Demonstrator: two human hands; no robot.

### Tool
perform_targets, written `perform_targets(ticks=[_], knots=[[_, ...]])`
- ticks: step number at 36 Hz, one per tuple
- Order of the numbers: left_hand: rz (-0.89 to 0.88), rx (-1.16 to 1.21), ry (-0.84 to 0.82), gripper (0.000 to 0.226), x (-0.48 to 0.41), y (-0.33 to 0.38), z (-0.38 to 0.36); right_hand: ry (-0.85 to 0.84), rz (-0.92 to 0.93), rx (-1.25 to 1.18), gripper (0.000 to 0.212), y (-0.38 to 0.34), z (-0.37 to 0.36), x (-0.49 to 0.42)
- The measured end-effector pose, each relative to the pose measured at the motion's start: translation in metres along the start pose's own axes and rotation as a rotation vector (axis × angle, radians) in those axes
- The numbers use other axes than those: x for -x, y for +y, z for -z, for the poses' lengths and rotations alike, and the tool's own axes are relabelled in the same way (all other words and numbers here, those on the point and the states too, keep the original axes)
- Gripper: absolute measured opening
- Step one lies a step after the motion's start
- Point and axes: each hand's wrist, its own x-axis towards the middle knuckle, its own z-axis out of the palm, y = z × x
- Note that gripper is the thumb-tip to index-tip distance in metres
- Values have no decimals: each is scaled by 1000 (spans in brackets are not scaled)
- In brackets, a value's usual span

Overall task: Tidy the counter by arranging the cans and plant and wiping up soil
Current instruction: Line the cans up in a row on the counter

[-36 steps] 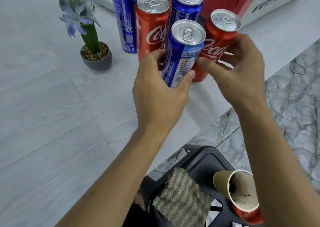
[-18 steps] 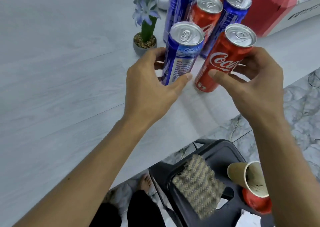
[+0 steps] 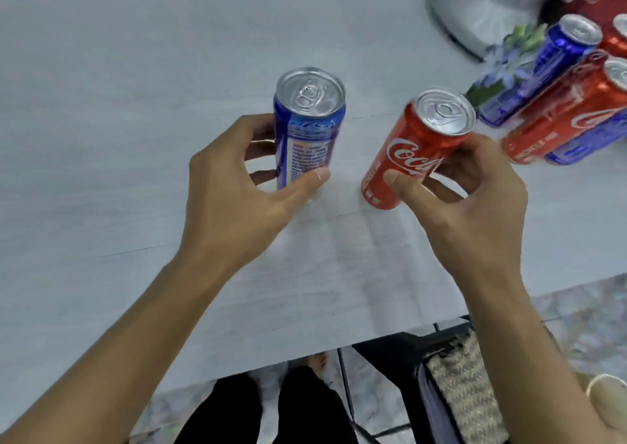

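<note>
Near edge, 5 o'clock: black stool (image 3: 400, 348) below the counter (image 3: 135, 138), woven cloth (image 3: 464, 396) lying on it, and a cup rim (image 3: 607, 381) at the far corner of frame; contents can't be seen.

Centre: left hand (image 3: 234, 189) wraps the blue can (image 3: 307, 128), thumb on the front, fingers round the back, can upright. Right hand (image 3: 475, 196) pinches the red can (image 3: 412, 152) between thumb and fingers, can tilted with its top toward 1 o'clock. Can't tell whether either base touches the counter. Both tabs unopened, so treat them as full.

Far, 2 o'clock: the other cans (image 3: 556, 104) clustered, blurred, with the plant (image 3: 502, 70) just left of them, flowers only, pot not clear. White appliance (image 3: 481, 6) behind.

Step, my read: arranging cans, this pair carried out to open counter near 12 o'clock. Next: set both down upright side by side, level the red one first, then let go. No soil visible here; wipe probably later, cloth within reach.
</note>
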Motion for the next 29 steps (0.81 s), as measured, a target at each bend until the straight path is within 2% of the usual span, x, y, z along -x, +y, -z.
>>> perform_targets(ticks=[4, 15, 29], knots=[[54, 3, 65, 61, 1, -18, 51, -79, 20, -15, 62, -23, -47, 9], [104, -39, 222, 63, 2, -56, 147, -221, 78, -53, 67, -67, -159, 30], [100, -55, 299, 69, -29, -86, 211, -232, 119, -91, 65, -98, -245, 32]])
